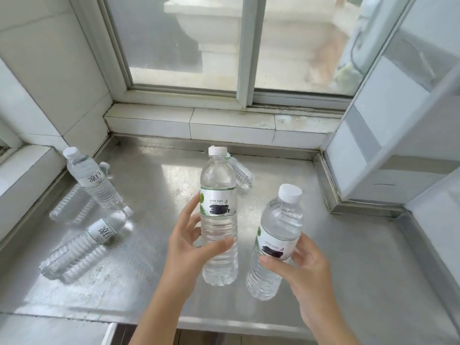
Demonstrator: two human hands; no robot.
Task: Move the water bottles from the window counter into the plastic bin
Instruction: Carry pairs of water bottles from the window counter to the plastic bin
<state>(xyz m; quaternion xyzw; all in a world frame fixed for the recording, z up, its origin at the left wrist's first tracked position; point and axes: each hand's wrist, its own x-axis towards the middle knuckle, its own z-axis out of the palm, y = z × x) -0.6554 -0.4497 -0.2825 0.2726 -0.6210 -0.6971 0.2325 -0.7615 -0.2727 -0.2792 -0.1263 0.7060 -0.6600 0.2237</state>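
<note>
We see both hands on bottles over the stainless steel counter [361,245] at the window [189,46].

Left hand [191,242] wraps the lower body of the centre water bottle [219,195]: thumb across the front below the label, fingers curled round the left side. That bottle is upright, white cap on, green-and-white label with the brand blacked out. We cannot tell whether its base touches the counter.

Right hand [301,260] holds the right water bottle [281,227] at label height, thumb on the front, fingers behind the right side. This one tilts, cap leaning to the upper right, same label type. Whether its base is on the steel or lifted off it, we cannot tell.

Still on the counter:
- standing bottle [92,180] at far left, white label with black characters, near the tiled wall [49,70].
- lying bottle [82,242] in front of it, same label, cap pointing to the upper right.
- small clear bottle [240,171] lying behind the centre bottle, partly hidden by it.
- another cap shows just behind the standing bottle; the rest is hidden.

The plastic bin does not show in the head view.
</note>
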